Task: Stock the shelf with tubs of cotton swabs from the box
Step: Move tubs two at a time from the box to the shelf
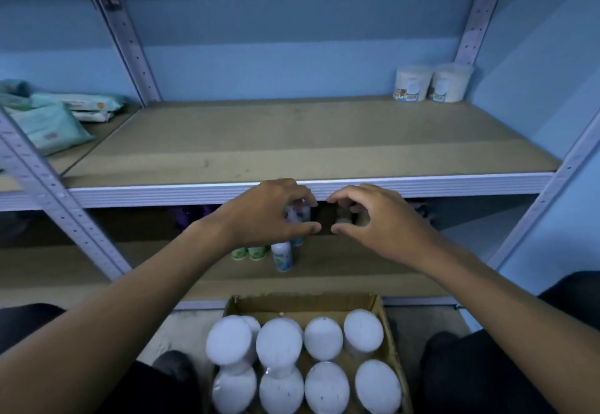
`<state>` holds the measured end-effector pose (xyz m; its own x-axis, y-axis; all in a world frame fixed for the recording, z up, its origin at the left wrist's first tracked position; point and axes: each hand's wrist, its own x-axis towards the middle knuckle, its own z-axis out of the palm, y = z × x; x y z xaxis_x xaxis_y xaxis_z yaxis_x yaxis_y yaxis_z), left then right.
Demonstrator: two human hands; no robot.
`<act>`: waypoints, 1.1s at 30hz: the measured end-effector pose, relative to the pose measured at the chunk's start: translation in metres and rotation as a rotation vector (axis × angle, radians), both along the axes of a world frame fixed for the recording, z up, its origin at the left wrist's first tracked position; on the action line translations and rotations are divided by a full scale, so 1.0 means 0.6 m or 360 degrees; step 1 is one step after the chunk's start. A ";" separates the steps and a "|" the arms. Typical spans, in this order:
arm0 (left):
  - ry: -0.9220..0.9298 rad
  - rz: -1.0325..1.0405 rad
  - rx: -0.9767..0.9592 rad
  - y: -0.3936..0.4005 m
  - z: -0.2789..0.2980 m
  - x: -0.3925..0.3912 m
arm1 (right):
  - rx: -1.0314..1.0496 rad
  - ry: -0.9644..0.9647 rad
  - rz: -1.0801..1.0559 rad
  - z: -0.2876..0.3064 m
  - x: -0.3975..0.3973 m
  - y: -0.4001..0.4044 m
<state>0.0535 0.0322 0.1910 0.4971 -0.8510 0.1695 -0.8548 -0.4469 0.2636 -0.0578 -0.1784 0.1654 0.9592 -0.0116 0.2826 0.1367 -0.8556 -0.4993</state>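
Tubs [302, 361]: white-lidded, standing packed in the open cardboard box [388, 326] near the person.
Shelf [292, 141]: two tubs [433, 84] at its far right corner.
Left hand [269, 215]: fingers curved, holding nothing.
Right hand [373, 219]: the same, fingertips nearly meeting the left's.
Far left: wipe packs [48, 121].

Eight cotton-swab tubs [279, 342] sit in the box [383, 319] below the hands, two tubs [413, 83] on the shelf [292, 141] beyond the right hand [367, 222].
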 end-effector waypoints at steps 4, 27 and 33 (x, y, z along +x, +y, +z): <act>0.0299 -0.0040 0.0185 0.029 -0.041 0.003 | -0.0047 0.0155 0.0027 -0.038 0.009 0.034; 0.0944 0.0520 0.0801 0.180 -0.294 0.025 | -0.0229 0.1009 0.0448 -0.270 0.069 0.161; 0.0980 0.0622 0.0731 0.196 -0.346 0.012 | -0.0240 0.1085 0.0508 -0.313 0.068 0.185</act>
<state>0.0605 0.1497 -0.0168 0.6588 -0.5180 -0.5456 -0.3820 -0.8551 0.3506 -0.0169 -0.0674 -0.0226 0.8722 0.2869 -0.3961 0.0924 -0.8919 -0.4426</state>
